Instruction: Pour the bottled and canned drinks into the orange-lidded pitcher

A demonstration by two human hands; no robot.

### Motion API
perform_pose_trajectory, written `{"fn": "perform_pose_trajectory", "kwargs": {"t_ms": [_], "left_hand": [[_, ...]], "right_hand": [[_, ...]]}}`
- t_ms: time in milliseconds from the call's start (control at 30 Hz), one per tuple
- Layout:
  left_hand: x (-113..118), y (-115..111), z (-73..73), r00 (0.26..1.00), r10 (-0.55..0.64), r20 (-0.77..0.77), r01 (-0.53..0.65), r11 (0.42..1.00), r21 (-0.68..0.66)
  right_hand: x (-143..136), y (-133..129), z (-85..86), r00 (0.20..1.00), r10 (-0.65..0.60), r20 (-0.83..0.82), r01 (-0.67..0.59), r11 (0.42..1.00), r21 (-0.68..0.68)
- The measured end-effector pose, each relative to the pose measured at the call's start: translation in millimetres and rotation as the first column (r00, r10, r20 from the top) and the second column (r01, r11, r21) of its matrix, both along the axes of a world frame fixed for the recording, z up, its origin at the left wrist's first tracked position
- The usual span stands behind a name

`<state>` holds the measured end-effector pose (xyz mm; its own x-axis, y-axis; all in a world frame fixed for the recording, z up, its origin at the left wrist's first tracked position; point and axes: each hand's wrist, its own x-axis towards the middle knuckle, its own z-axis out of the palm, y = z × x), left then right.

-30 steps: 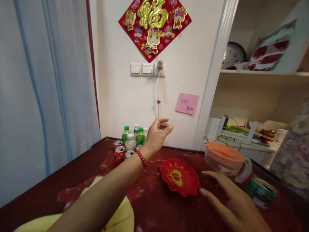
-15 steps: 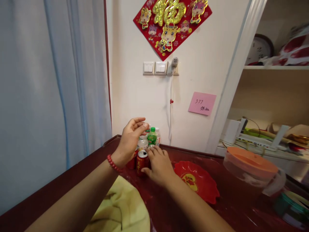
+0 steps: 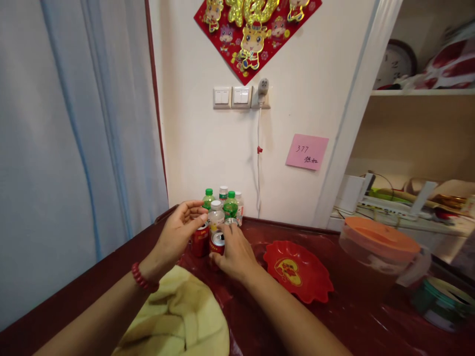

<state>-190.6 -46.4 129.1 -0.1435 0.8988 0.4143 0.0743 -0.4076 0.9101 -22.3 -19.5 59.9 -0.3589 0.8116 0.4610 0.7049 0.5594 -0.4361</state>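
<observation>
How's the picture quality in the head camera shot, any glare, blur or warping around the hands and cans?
Head view: soft, even indoor light, no harsh shadows. The red cans and both hands, left hand and right hand, are fairly sharp. Faint sheen on the dark red table. Wide-angle warping bends the door frame, and the orange-lidded jug at the right edge looks slightly soft.

We get one view only, head-worn, looking forward and slightly down over the dark red table [image 3: 371,321] toward the wall. The pink note [image 3: 307,152] sits right of centre; cans and bottles lie below-left of it, close, at arm's reach. Shelving lies right of it.
</observation>
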Motion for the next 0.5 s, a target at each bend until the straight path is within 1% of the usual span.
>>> {"fn": "perform_pose_trajectory", "kwargs": {"t_ms": [67, 133, 200, 267, 333, 400, 500], "left_hand": [[-2.1, -1.2, -7.2, 0.991, -0.071, -0.115, 0.065, 0.996, -0.055], [0.8, -3.0, -14.9, 0.962, -0.163, -0.217, 0.143, 0.984, -0.108], [10.7, -6.2, -21.7, 0.93, -0.229, -0.288, 0.201, 0.972, -0.122], [26.8, -10.5, -26.2, 0.895, -0.273, -0.353, 0.25, 0.962, -0.11], [45.8, -14.2, -28.5, 0.864, -0.275, -0.422, 0.262, 0.961, -0.091], [64.5, -15.7, -29.3, 0.849, -0.241, -0.471, 0.234, 0.969, -0.075], [88.2, -12.5, -28.6, 0.865, -0.195, -0.463, 0.192, 0.98, -0.055]], "right_hand": [[10.6, -7.0, 9.3, 0.998, -0.011, -0.068, 0.011, 1.0, -0.002], [21.2, -15.2, 20.4, 0.989, -0.028, -0.145, 0.028, 1.0, -0.003], [30.4, -24.3, 29.7, 0.972, -0.033, -0.234, 0.031, 0.999, -0.013], [38.0, -33.5, 34.6, 0.95, -0.03, -0.311, 0.024, 0.999, -0.024], [45.6, -42.1, 35.3, 0.939, -0.043, -0.341, 0.034, 0.999, -0.032], [55.8, -49.9, 34.7, 0.932, -0.07, -0.355, 0.059, 0.997, -0.041], [82.1, -59.0, 39.3, 0.913, -0.091, -0.399, 0.079, 0.996, -0.045]]}}
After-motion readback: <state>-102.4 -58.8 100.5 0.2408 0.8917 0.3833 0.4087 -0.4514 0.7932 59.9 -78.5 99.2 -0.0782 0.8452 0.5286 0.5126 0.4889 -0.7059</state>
